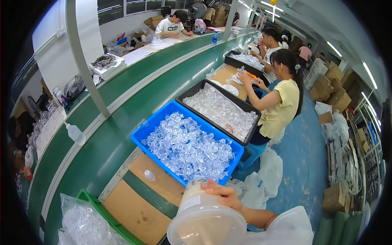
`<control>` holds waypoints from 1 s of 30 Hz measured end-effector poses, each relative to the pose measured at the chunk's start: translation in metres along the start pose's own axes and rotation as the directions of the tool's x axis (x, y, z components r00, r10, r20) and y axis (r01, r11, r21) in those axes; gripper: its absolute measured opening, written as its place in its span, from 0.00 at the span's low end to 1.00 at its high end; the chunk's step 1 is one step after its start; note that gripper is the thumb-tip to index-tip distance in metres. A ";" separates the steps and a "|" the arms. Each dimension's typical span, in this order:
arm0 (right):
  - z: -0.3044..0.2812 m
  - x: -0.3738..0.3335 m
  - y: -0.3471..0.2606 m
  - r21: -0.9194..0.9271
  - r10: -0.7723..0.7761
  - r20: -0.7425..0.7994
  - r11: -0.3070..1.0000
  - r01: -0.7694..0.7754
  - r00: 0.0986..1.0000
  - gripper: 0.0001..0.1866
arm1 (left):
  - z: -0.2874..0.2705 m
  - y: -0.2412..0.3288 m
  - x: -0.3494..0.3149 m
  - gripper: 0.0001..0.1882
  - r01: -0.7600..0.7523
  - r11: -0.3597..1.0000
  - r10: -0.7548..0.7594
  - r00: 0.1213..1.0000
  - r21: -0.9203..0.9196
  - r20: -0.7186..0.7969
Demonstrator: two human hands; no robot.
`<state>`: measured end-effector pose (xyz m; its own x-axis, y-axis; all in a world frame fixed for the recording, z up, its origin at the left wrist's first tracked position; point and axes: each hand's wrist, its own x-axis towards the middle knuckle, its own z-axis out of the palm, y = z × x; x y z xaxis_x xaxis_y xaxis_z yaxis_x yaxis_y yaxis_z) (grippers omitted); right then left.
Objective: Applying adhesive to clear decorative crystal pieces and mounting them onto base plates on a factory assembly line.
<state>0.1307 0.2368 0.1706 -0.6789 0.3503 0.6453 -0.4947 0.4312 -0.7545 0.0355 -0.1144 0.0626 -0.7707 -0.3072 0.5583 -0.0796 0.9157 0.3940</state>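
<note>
My right hand (224,194) is closed around a large translucent plastic cup (192,203), which is held up close to me and tilted. Its wide round rim is toward me, and something pale beige shows through its wall. Just beyond the cup stands a blue bin (141,143) heaped with small clear plastic pieces (188,147). A small white dropper bottle (149,175) is on the brown cardboard (136,212) to the left of the cup. My left hand is out of sight.
A black tray (252,130) of clear pieces adjoins the blue bin. A green bin (96,204) with a plastic bag (87,224) sits lower left. A squeeze bottle (76,134) stands across the green conveyor belt (110,143). A co-worker (281,98) sits on the right.
</note>
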 end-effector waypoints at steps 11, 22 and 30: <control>-0.009 0.028 -0.023 -0.212 -0.227 0.008 0.951 0.223 0.974 0.29 | 0.025 -0.064 -0.016 0.17 -0.159 0.976 0.161 0.987 0.146 -0.001; -0.009 0.033 -0.020 -0.191 -0.193 0.052 0.961 0.199 0.980 0.31 | -0.009 0.027 0.006 0.15 -0.061 0.998 0.058 0.988 -0.020 -0.144; -0.007 0.034 -0.012 -0.157 -0.253 0.052 0.953 0.258 0.966 0.32 | -0.007 0.023 0.004 0.17 -0.027 0.998 0.033 0.992 0.049 -0.118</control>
<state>0.1173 0.2500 0.2026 -0.5589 0.1861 0.8081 -0.5614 0.6323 -0.5339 0.0354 -0.0960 0.0793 -0.6930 -0.3054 0.6531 -0.0894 0.9352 0.3426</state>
